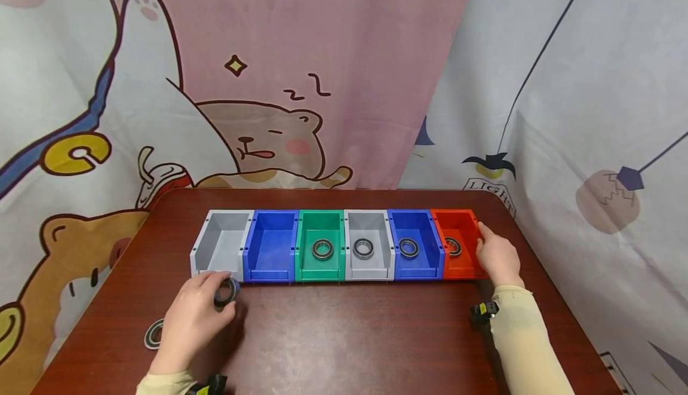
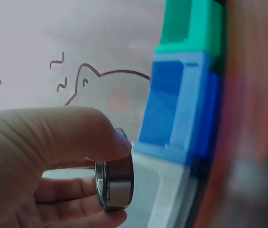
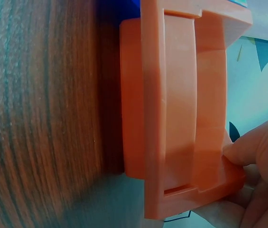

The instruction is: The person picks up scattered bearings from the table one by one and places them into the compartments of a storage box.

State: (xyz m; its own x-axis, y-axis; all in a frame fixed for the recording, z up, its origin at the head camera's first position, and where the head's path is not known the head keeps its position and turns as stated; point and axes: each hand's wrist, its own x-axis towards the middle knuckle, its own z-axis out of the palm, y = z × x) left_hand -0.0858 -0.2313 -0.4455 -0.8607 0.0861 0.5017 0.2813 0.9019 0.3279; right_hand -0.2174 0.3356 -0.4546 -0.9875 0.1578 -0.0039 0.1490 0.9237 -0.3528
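Observation:
My left hand (image 1: 194, 316) pinches a ball bearing (image 2: 118, 184) between thumb and fingers, in front of the leftmost grey bin (image 1: 228, 241). Seen from the left wrist, that bearing stands edge-on under the thumb. Behind the left hand, a second bearing (image 1: 150, 336) lies on the table, partly covered by the hand. At the other end of the row, my right hand (image 1: 498, 257) grips the right side wall of the red bin (image 3: 179, 104), thumb inside the wall and fingers outside. A bearing (image 1: 457, 246) lies inside the red bin.
Several bins form one side-by-side row on the brown table (image 1: 344, 335). The left blue bin (image 1: 273, 245) holds nothing. One bearing each lies in the green bin (image 1: 322, 224), the other grey bin (image 1: 368, 223) and the right blue bin (image 1: 411, 224). A printed curtain (image 1: 376, 84) hangs behind.

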